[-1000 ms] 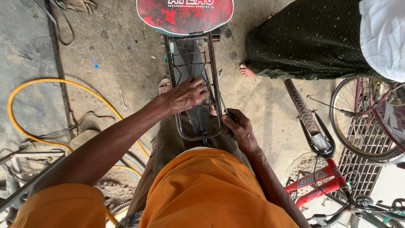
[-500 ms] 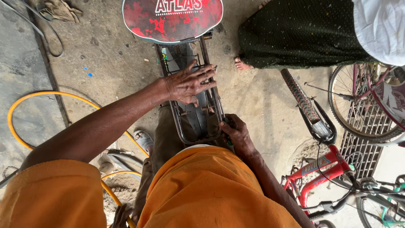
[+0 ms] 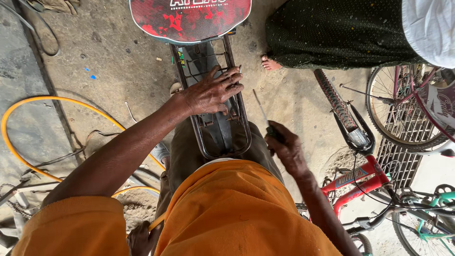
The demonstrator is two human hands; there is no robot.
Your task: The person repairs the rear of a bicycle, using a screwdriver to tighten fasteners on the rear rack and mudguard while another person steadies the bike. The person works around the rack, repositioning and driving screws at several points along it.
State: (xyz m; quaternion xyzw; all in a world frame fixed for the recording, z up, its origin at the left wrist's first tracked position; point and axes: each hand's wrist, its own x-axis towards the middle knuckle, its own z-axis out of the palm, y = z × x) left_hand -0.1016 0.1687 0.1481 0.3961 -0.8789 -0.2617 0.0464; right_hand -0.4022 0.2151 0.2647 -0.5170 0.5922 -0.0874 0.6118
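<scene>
1. Over the bicycle's rear carrier rack [image 3: 222,118], the left hand [image 3: 211,93] lies flat, fingers spread, pressing it steady.
2. Beside the rack, the right hand [image 3: 284,147] has its grip closed around a screwdriver [image 3: 262,113], tip raised clear.
3. Judged step: fastening the rack; next, the tip must meet a screw.

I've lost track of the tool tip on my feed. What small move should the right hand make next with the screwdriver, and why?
Probably lower the screwdriver tip toward the rear rack. The right hand holds it raised, apart from the rack's right rail, while the left hand rests flat on the rack as if steadying it. Which fastener, I cannot tell.
</scene>
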